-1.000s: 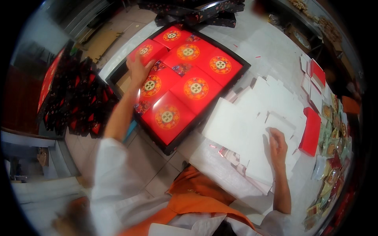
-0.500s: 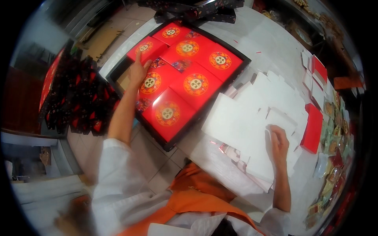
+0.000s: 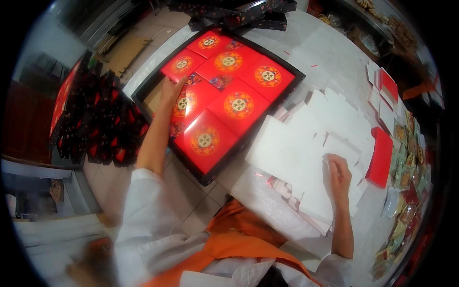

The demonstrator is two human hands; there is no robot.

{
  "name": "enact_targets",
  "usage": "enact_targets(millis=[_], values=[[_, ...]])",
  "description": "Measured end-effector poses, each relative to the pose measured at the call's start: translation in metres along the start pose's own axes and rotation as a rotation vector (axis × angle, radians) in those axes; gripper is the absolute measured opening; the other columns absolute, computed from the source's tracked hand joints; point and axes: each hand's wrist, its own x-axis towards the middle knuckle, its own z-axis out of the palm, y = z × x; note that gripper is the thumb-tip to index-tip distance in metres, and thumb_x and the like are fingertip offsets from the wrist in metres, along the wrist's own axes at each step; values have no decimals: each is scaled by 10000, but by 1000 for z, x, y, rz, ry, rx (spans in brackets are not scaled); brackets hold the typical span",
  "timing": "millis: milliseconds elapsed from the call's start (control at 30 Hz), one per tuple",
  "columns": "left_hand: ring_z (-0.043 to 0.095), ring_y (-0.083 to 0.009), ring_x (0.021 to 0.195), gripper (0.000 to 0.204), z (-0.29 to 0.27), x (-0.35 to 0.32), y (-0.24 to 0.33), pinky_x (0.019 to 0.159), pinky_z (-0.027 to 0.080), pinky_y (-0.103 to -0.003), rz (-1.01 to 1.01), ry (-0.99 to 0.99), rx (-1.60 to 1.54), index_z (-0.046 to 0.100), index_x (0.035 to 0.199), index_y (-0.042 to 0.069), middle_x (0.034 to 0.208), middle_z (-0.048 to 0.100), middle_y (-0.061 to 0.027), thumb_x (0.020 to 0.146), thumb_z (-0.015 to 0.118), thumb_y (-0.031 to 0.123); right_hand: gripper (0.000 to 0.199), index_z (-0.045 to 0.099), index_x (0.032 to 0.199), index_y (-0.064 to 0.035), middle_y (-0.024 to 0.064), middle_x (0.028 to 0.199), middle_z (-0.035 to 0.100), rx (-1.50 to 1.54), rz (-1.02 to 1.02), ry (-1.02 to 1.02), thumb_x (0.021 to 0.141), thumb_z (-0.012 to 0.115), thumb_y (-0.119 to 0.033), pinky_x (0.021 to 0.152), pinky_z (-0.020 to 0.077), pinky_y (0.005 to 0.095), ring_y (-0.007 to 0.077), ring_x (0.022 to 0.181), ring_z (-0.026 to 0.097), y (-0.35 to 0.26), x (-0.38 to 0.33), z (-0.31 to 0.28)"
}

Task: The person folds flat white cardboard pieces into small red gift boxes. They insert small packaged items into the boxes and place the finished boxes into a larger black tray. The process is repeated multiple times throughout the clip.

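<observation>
Several red boxes (image 3: 239,105) with round orange-and-gold emblems lie flat in a black-edged tray (image 3: 292,85). My left hand (image 3: 171,91) is at the tray's left side, fingers apart, at the near edge of the left red box (image 3: 178,68). Its thumb rests near a dark patterned patch between the boxes. Beside the hand, a gap shows the tray's brown bottom (image 3: 152,98). My right hand (image 3: 339,173) lies on a pile of flat white cartons (image 3: 291,148), fingers loosely bent and apart. I see nothing in either hand.
Dark patterned trays (image 3: 253,14) are stacked beyond the red boxes. More black-and-red ones (image 3: 100,119) stand at the left. A red carton (image 3: 380,158) and small wrapped packets (image 3: 406,191) lie on the table's right side. The tray overhangs the near table edge.
The left red box was tilted under my left forefinger; now it lies level with its neighbours. My left hand has drawn back toward me. My right hand has stayed put.
</observation>
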Motion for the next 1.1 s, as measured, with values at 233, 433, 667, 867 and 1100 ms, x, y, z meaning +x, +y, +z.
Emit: enact_targets(millis=[233, 433, 667, 867, 1100], values=[[511, -253, 1067, 511, 18, -5, 41, 916, 384, -347, 173, -407, -3, 414, 1210, 8, 1187, 509, -169, 818, 584, 289, 138, 596, 917, -8, 113, 919, 588, -107, -78, 87, 808, 514, -23, 772, 437, 310, 230, 851, 559, 25, -11, -14], [464, -285, 1115, 517, -25, 20, 18, 941, 360, -374, 265, -95, 610, 393, 1238, -3, 1232, 456, -187, 825, 575, 248, 138, 596, 928, -37, 99, 946, 593, 161, -6, -33, 820, 538, -102, 772, 433, 327, 228, 880, 559, 2, 1, -17], [409, -323, 1172, 527, 42, -128, 97, 969, 332, -406, 587, -34, 529, 368, 1270, -16, 1285, 393, -208, 832, 565, 200, 233, 561, 1015, -39, 114, 1023, 572, -181, 189, 334, 797, 569, -121, 883, 377, 342, 262, 1004, 510, 17, -39, -108], [321, -390, 1218, 545, 129, -234, 99, 1015, 251, -428, 826, -93, 629, 379, 1231, -82, 1305, 338, -270, 822, 565, 227, 465, 414, 1231, -37, 186, 1303, 355, -765, -27, -22, 820, 546, -210, 1012, 194, 457, 321, 1235, 294, -7, -70, -62], [282, -399, 1223, 544, 154, -244, 93, 1024, 199, -462, 656, -40, 630, 332, 1223, -107, 1292, 320, -283, 811, 546, 178, 511, 359, 1290, -33, 192, 1352, 299, -896, 39, -70, 849, 500, -249, 1047, 116, 453, 312, 1270, 242, 6, -79, -46]])
